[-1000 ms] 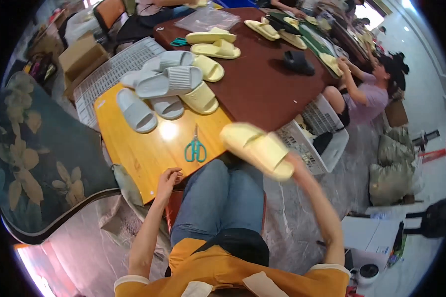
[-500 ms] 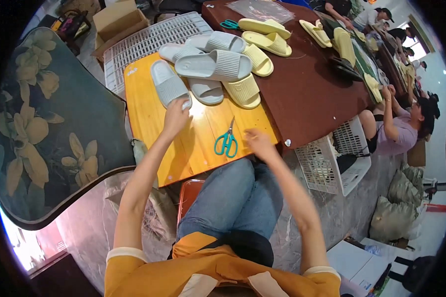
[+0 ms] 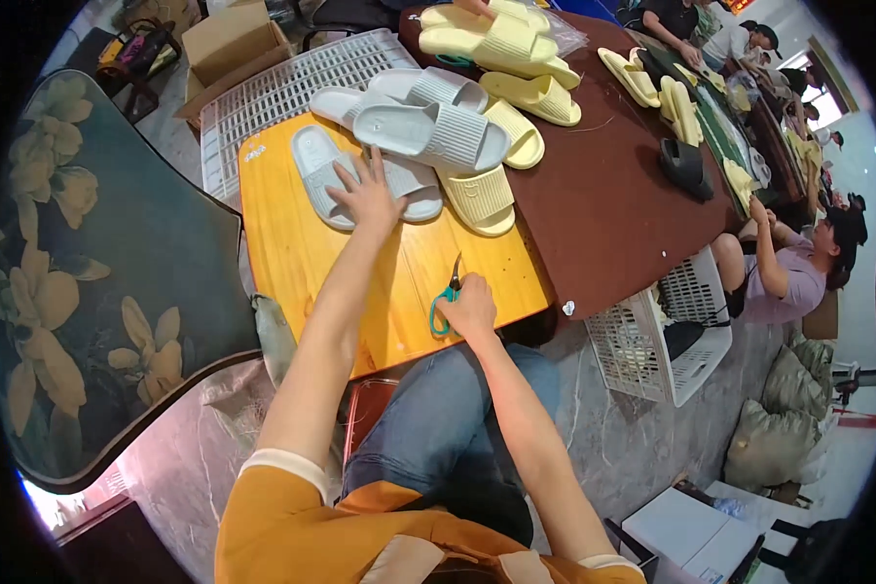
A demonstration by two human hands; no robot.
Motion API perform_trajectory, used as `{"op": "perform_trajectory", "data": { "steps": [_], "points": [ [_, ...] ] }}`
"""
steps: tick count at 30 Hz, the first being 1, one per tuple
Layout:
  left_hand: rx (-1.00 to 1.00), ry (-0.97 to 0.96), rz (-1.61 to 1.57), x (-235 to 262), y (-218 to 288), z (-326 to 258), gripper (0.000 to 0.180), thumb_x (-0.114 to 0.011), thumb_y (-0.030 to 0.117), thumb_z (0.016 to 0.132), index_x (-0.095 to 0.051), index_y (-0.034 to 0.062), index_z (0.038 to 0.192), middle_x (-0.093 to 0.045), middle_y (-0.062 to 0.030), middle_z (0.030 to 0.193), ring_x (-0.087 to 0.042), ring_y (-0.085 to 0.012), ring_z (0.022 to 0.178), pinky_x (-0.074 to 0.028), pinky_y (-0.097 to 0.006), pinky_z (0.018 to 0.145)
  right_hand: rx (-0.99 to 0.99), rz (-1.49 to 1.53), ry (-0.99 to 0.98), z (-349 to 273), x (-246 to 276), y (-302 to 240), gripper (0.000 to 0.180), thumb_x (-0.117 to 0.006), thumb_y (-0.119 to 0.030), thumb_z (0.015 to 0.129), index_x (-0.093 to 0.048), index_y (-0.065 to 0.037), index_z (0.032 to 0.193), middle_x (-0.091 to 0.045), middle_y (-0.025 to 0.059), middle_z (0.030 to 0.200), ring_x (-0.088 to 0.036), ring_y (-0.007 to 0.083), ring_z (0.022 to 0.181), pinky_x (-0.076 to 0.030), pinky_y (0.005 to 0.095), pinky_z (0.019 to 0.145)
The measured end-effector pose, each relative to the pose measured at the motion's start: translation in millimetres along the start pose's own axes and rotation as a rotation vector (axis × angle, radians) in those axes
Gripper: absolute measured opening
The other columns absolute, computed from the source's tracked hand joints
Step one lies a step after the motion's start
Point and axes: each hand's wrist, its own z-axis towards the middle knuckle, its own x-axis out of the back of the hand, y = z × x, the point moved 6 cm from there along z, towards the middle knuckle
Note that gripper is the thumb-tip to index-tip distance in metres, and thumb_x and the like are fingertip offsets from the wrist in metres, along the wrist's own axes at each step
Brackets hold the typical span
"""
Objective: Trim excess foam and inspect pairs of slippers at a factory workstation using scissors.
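Observation:
My left hand (image 3: pixel 368 193) lies spread on a pale grey slipper (image 3: pixel 323 175) on the yellow wooden table (image 3: pixel 292 263), next to a second grey slipper (image 3: pixel 428 132) stacked above it. My right hand (image 3: pixel 470 306) is closed on the teal-handled scissors (image 3: pixel 446 297) near the table's front edge, blades pointing away from me. Pale yellow slippers (image 3: pixel 484 197) lie just right of the grey ones.
A dark brown table (image 3: pixel 613 214) to the right carries more yellow slippers (image 3: pixel 501 44) and a black slipper (image 3: pixel 683 164). A white plastic crate (image 3: pixel 282 88) stands behind the yellow table, a white basket (image 3: pixel 652 341) by a seated person (image 3: pixel 779 273). A floral chair (image 3: pixel 88 282) is on my left.
My right hand has dropped off the yellow slipper and closed on the scissors. My left hand has reached forward from my lap onto the grey slipper.

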Motion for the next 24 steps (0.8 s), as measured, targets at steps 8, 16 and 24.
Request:
{"op": "perform_trajectory", "data": {
  "steps": [8,16,24],
  "points": [
    [-0.129,0.105,0.053,3.3,-24.9,-25.6,0.092,-0.059,0.019,0.084,-0.007,0.0179,0.16,-0.057,-0.0188,0.133,-0.026,-0.0554,0.139,-0.026,-0.074,0.102,-0.163,0.905,-0.131,1.8,-9.7,40.1,0.041,-0.067,-0.011,0.082,-0.051,0.0,0.117,-0.063,0.0131,0.101,-0.064,0.0231,0.09,-0.053,0.0359,0.081],
    [-0.297,0.077,-0.229,-10.1,-60.0,-140.7,0.094,-0.063,0.009,0.075,-0.017,0.0121,0.158,-0.058,-0.0276,0.119,-0.046,-0.0509,0.122,-0.04,-0.064,0.094,-0.176,1.408,0.045,52.6,35.0,61.0,0.042,-0.055,-0.026,0.094,-0.042,-0.007,0.129,-0.057,0.0073,0.11,-0.057,0.0148,0.093,-0.047,0.0299,0.078],
    [-0.436,0.02,-0.159,48.8,-76.1,-104.5,0.099,-0.083,0.062,0.06,-0.045,0.0286,0.146,-0.025,-0.0229,0.157,-0.01,-0.0466,0.148,-0.003,-0.073,0.111,-0.31,1.338,-0.169,78.0,29.5,56.3,0.026,-0.064,-0.021,0.086,-0.057,-0.006,0.106,-0.056,0.0021,0.084,-0.053,0.0114,0.066,-0.043,0.0277,0.057]
  ]
}}
